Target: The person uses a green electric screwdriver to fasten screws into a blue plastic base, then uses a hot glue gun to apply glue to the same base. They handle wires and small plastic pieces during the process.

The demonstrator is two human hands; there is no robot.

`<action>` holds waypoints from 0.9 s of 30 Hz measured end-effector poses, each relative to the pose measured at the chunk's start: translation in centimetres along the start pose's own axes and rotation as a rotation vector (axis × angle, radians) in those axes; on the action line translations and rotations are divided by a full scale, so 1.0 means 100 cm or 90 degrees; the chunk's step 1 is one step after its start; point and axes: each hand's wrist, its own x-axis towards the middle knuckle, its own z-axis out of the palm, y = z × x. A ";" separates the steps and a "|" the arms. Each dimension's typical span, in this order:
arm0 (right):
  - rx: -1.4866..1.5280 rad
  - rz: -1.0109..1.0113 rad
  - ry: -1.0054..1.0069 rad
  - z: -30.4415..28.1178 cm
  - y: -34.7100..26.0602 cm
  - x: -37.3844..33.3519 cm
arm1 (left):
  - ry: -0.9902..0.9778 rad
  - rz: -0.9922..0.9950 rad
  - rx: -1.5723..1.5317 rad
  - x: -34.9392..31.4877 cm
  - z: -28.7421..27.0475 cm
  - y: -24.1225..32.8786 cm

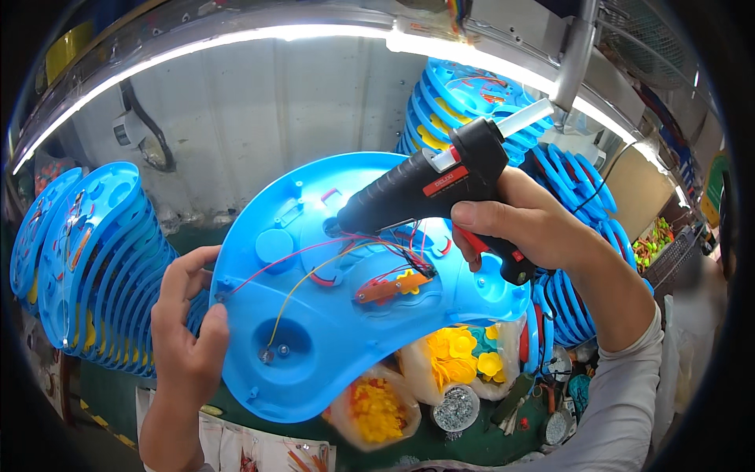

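Note:
My right hand (515, 220) is wrapped round the handle of a black glue gun (440, 169) with a red trigger; a pale glue stick (524, 118) juts from its back end. Its nozzle points down at a blue curved plastic shell (338, 377), near a round recess. The left edge of that shell is gripped by my left hand (189, 322), thumb on the inner face. Red and yellow wires cross the inside of the shell to a small orange-brown circuit board (385, 289). A yellow flower-shaped piece (412, 281) shows beside the board.
Stacked blue shells stand at left (102, 267), with another stack at the back (440, 110) and more at right (570, 307). Bags of yellow flower pieces (452, 366) and small yellow parts (373, 411) sit below, beside a bowl of screws (456, 409). A lamp tube (314, 31) spans the top.

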 end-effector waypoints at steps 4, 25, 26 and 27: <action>0.057 -0.035 0.131 -0.002 0.005 -0.011 | 0.013 -0.008 0.006 -0.010 -0.001 0.000; 0.008 -0.045 0.166 -0.022 0.029 -0.053 | 0.240 0.100 0.051 -0.001 -0.030 -0.005; 0.092 -0.117 0.163 -0.021 0.030 -0.053 | 0.313 0.115 0.031 0.012 -0.042 -0.013; 0.125 -0.148 0.192 -0.017 0.031 -0.050 | 0.279 0.067 -0.117 0.023 -0.049 -0.009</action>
